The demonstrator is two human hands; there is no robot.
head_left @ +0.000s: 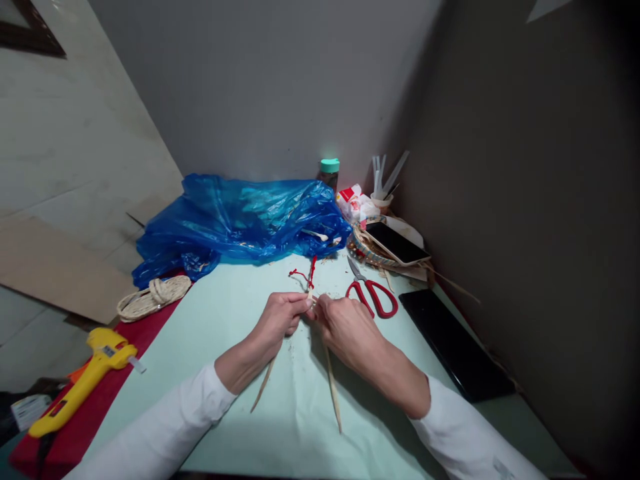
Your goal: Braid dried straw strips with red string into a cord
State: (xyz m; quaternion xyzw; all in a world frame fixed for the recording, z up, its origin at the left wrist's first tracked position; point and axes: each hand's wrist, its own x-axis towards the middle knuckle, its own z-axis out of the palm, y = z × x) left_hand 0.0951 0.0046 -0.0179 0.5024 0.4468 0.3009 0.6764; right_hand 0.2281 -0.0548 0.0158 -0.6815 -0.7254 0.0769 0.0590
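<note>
My left hand (pixel 281 315) pinches a small piece of pale straw (pixel 310 294) between thumb and finger. Close against it, my right hand (pixel 347 328) has its fingers curled on the same piece, partly hiding it. A red cord (pixel 313 270) with a loose side end is attached at the top of the straw and points away from me. Below the hands, one long straw strip (pixel 263 385) hangs out at the left and another straw strip (pixel 333 387) at the right. Red-handled scissors (pixel 373 298) lie just beyond my right hand.
A blue plastic bag (pixel 235 217) covers the table's back. Left are a woven straw slipper (pixel 155 298) and a yellow glue gun (pixel 85 380). Right are a black tablet-like slab (pixel 455 343), a phone (pixel 397 243) on a basket, and glue sticks (pixel 385 177). A green-lidded jar (pixel 329 172) stands behind.
</note>
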